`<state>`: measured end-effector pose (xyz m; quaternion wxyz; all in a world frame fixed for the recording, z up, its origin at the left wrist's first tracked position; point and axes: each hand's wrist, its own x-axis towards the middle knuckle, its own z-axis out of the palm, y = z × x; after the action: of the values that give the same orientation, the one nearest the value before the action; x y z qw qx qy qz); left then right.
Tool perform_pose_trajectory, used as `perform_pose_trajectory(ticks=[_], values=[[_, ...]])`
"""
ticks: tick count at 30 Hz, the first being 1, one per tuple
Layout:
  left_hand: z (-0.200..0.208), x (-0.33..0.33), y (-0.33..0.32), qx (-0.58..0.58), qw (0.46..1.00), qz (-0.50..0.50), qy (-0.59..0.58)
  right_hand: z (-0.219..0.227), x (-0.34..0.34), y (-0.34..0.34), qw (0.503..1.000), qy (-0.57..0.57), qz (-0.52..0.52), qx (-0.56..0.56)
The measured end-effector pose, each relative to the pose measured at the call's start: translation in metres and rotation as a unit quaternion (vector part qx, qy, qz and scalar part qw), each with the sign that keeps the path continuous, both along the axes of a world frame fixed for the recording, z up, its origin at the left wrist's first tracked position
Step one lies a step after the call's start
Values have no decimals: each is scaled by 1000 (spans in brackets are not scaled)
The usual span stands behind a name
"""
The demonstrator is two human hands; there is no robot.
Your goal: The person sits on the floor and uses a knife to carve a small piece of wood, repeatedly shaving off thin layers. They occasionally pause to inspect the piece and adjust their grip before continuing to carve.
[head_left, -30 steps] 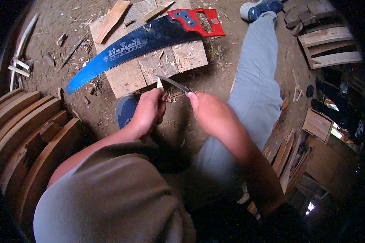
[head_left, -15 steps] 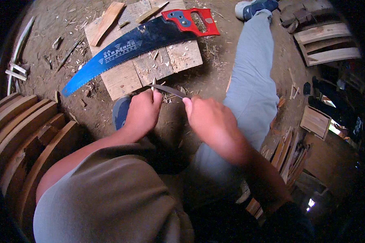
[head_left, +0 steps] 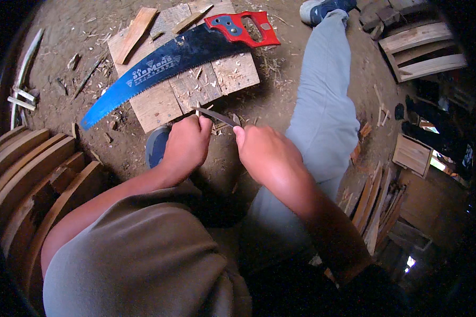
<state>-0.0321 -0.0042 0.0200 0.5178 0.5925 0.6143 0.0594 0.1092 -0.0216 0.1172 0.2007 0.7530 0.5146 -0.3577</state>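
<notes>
My left hand [head_left: 189,141] is closed around a thin sliver of wood [head_left: 198,109], whose pale tip pokes out above the fist. In my right hand [head_left: 267,151] is a knife [head_left: 220,117]; the fingers wrap its handle, which they hide. The narrow dark blade slants up and left from the right thumb, its point at the stick's tip. Just beyond the hands, a hand saw [head_left: 166,66] with a blue and black blade and a red handle lies across a low wooden board [head_left: 156,105] strewn with shavings.
Curved wooden pieces [head_left: 29,171] stand in a row at left. Two loose wood pieces [head_left: 136,36] [head_left: 194,19] lie on the board. My outstretched right leg [head_left: 322,100] runs along the right side. Further right are a slatted wooden frame [head_left: 423,50] and stacked wood strips [head_left: 374,203].
My right hand and the knife have shifted slightly left, bringing the blade further across the stick's tip. The left hand stays nearly in place. The whole view has moved a little.
</notes>
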Motion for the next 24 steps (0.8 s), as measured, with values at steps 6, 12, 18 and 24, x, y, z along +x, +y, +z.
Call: perform_pose_trajectory(ticks=[6,12,18,24], values=[[0,4,0,0,1000,-8,11,-5,-5,-5,999,-36,8,30],[0,4,0,4,999,-10,30,-27,-21,-16,985,-119,39,123],[-3,1,-1,-1,1000,-2,29,-17,-10,-10,990,-77,44,109],[-9,-5,-7,29,996,-35,78,-12,-16,-9,990,-73,71,93]])
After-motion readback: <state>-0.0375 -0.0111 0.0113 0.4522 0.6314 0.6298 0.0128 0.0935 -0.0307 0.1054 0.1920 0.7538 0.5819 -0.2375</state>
